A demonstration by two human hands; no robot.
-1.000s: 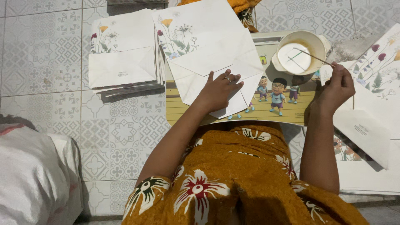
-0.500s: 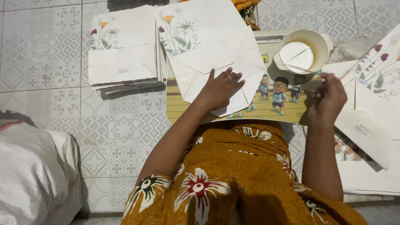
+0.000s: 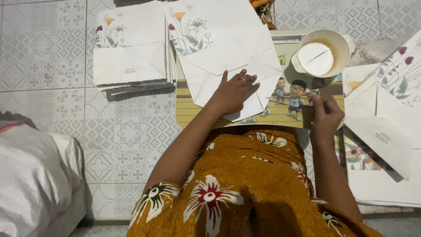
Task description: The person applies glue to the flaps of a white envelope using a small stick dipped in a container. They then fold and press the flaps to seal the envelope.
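Seemingly mid-job, the head view shows an open envelope [image 3: 228,66] lying flap-up on a small cartoon-printed table [image 3: 289,116], at about 12 o'clock from the person's lap. The left hand [image 3: 234,92] presses flat on the envelope's lower body, fingers spread and together with the paper, pinning it rather than gripping it. The right hand [image 3: 325,115], at 2 o'clock, pinches a thin stick [image 3: 289,98] between thumb and fingertips, its tip reaching toward the envelope's right edge. A bowl [image 3: 322,55] of white paste sits just beyond, at 1 o'clock, touching the table's far side.

As for progress, a stack [image 3: 131,59] of folded envelopes at 10 o'clock looks finished, flaps closed and squared. A pile [image 3: 386,131] of loose envelopes at 3 o'clock appears still waiting. I judge the present one is being glued, its flap not yet folded down, with a fair number left.
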